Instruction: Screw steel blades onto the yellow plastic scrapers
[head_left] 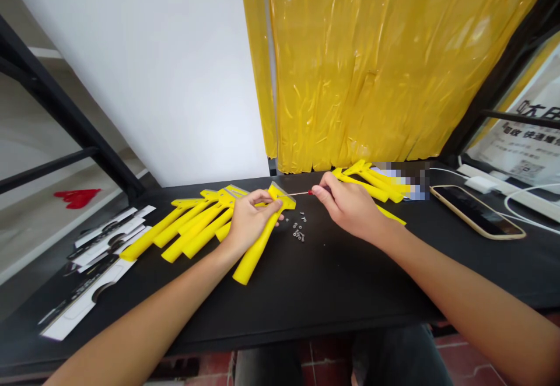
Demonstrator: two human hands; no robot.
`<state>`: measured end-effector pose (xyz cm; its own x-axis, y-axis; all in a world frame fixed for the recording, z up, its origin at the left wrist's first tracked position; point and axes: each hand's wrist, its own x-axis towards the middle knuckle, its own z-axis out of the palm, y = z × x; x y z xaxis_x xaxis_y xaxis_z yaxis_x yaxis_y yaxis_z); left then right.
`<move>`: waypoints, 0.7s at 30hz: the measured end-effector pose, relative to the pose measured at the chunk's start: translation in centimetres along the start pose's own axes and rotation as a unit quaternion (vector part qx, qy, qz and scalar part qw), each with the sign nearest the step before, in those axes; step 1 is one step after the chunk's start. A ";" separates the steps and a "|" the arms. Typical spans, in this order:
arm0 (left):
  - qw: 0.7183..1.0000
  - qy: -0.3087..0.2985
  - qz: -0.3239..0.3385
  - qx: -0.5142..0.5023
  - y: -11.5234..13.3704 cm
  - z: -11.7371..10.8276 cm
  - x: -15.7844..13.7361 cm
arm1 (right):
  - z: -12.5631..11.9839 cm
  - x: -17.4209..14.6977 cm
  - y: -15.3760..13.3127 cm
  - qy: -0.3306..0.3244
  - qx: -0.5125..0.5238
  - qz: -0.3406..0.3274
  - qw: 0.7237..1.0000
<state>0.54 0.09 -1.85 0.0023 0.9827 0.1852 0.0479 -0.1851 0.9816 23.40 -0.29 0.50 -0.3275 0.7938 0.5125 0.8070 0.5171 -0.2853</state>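
My left hand (250, 218) is closed around the head of a yellow scraper (254, 253), whose handle slants down toward me. A thin metal blade shows along the scraper's far edge. My right hand (352, 208) grips a screwdriver (297, 193) by its red handle, mostly hidden by the fingers. The screwdriver's shaft lies nearly level, and its tip meets the scraper's head beside my left thumb. Small nuts and screws (298, 234) are scattered on the black table just right of the scraper. Several more yellow scrapers (186, 231) lie in an overlapping row beside my left hand.
More yellow scrapers (371, 185) lie beyond my right hand. White and black cardboard sleeves (87, 298) are piled at left. A phone (476, 211), white cables and a power strip (516, 190) sit at right. A white panel and yellow plastic sheeting (350, 71) stand behind the table.
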 end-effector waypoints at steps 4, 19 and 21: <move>1.000 0.000 0.007 0.007 -0.1 -0.1 0.1 | -0.3 -0.1 -0.1 -0.021 0.057 -0.042 0.997; 0.996 0.010 0.073 0.049 0.0 -0.3 -0.4 | 0.3 -0.3 0.5 0.076 0.000 -0.059 0.995; 0.995 0.012 0.080 0.060 0.0 -0.4 -0.4 | 0.5 -0.2 0.6 0.076 -0.008 -0.063 0.995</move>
<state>0.18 -0.33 -1.89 -0.0045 0.9402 0.3405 0.1684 -0.3349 0.9271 23.69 0.01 -0.22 -0.3499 0.6650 0.6598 0.7720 0.6037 -0.1991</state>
